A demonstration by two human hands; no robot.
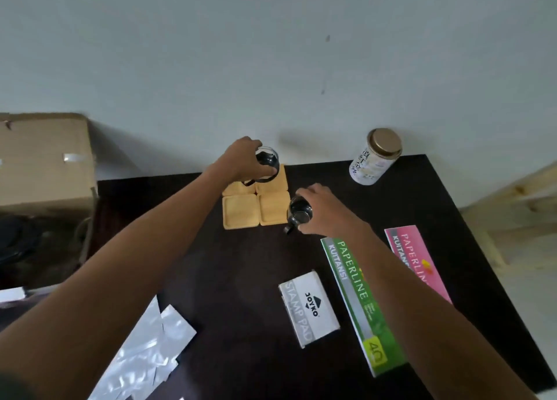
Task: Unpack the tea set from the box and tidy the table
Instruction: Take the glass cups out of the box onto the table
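Head view: 4 yellow trays (240, 215) laid out; 2 glass cups held, left hand (241, 163) & right hand (322, 211) clamped on them. Cups not set down yet, wrappers (144, 357) left on bench (241, 279).

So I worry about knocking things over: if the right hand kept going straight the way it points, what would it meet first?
Probably the yellow coasters: the right hand, gripping a glass cup, points up-left toward them. The cup already sits at their right edge; depth is unclear.

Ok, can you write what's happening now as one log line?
left hand: glass cup over far-right coaster | right hand: second cup beside coasters
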